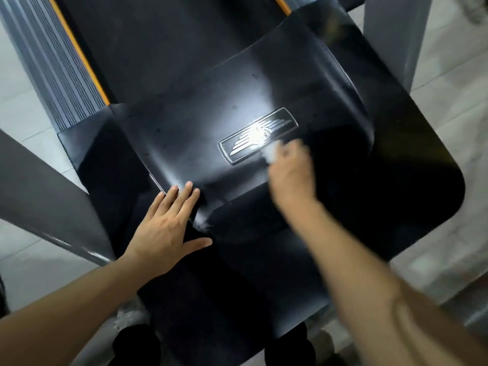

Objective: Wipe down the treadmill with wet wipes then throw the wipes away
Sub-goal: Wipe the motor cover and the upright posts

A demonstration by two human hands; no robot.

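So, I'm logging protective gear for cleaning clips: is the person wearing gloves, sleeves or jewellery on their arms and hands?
No. The left hand and right hand are bare, with no gloves. Both forearms are uncovered as far as the frame shows, no sleeves. No watch, bracelet or ring shows; the right hand is motion-blurred, so a ring there can't be excluded.

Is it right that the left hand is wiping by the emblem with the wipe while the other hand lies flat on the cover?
Not quite: the head view shows the right hand holding the wipe by the emblem. The left hand lies flat on the cover.
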